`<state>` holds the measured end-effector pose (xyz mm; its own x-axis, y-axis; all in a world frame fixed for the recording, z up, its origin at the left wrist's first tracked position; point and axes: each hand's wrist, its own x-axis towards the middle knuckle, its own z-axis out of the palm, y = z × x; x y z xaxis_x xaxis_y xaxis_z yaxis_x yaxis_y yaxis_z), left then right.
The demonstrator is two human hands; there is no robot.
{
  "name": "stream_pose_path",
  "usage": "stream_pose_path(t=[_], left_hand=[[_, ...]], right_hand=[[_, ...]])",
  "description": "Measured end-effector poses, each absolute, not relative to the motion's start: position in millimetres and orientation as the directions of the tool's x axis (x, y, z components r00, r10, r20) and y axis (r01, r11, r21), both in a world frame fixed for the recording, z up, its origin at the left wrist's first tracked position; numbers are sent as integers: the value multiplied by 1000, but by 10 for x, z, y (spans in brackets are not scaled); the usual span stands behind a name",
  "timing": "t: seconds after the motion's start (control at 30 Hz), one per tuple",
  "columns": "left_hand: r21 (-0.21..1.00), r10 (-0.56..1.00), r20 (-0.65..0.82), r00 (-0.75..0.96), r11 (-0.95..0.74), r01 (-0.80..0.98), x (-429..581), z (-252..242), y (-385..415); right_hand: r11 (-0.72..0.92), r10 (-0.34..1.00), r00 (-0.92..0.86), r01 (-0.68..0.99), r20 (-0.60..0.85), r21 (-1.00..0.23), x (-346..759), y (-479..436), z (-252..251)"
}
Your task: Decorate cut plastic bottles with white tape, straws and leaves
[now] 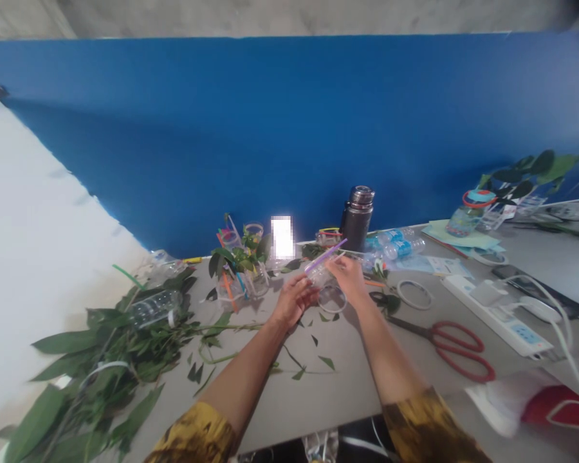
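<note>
My left hand (296,299) is closed around the left side of a clear plastic cup (324,276), whose round rim faces me. A purple straw (326,256) slants up to the right along the cup's far side. From the right, my right hand (349,278) has its fingers bent and pressed on the cup's upper part. A paler thin stick shows by those fingertips, too small to name for certain. Cut leaf bits (326,362) lie on the grey table below the hands. To the right rest large scissors (458,347) with red handles.
Leafy branches (125,347) with a clear bottle (155,308) cover the left side. Clear cups with straws and leaves (241,273) stand behind my left hand. A dark thermos (358,218), water bottles (398,247), a white tape ring (415,294) and a power strip (499,315) are further right.
</note>
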<state>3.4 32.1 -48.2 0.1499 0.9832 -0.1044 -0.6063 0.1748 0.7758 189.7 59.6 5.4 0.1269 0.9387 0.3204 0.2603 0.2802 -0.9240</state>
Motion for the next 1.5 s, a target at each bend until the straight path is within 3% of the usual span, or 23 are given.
stream_pose_path(t=[0.13,0.27,0.37,0.5,0.67,0.73,0.9,1.0,1.1,1.2,1.27,1.37,1.5], left_hand=[[800,983,-125,132,178,-573,72,-483,328],[893,981,-152,-120,84,-442,50,-485,356],[938,953,-107,-284,2,-347,-12,-473,370],[969,928,-9,-373,-84,-231,-107,-373,335],[968,895,249,-370,-233,89,-201,-215,268],[965,902,260,-344,-230,125,-246,-209,252],[986,958,146,-248,-120,115,-353,-310,155],[986,970,147,-195,-129,102,-334,-345,69],[977,968,183,-173,-159,143,-250,-340,13],[960,952,223,-208,-177,217,-174,-324,0],[952,938,244,-245,-183,247,-151,-319,7],[945,933,259,-249,-191,266,-145,-326,26],[956,940,267,-215,-229,184,-150,-352,46]], right_hand=[[479,829,92,393,552,-785,1854,635,3],[545,729,62,550,682,-633,1798,642,-71],[581,716,-43,591,697,-560,1730,611,-98],[620,718,-197,616,667,-486,1602,549,-98],[696,685,-360,580,634,-423,1478,481,-102],[711,674,-390,572,627,-409,1453,466,-119],[699,687,-353,561,635,-444,1421,440,-156],[727,662,-279,465,696,-505,1446,409,-116],[708,672,-70,353,737,-612,1533,409,-70],[534,787,144,327,600,-780,1631,494,-113],[394,875,137,352,464,-849,1658,574,-193],[300,940,21,423,341,-855,1625,645,-307],[365,922,-89,526,377,-768,1538,605,-322]])
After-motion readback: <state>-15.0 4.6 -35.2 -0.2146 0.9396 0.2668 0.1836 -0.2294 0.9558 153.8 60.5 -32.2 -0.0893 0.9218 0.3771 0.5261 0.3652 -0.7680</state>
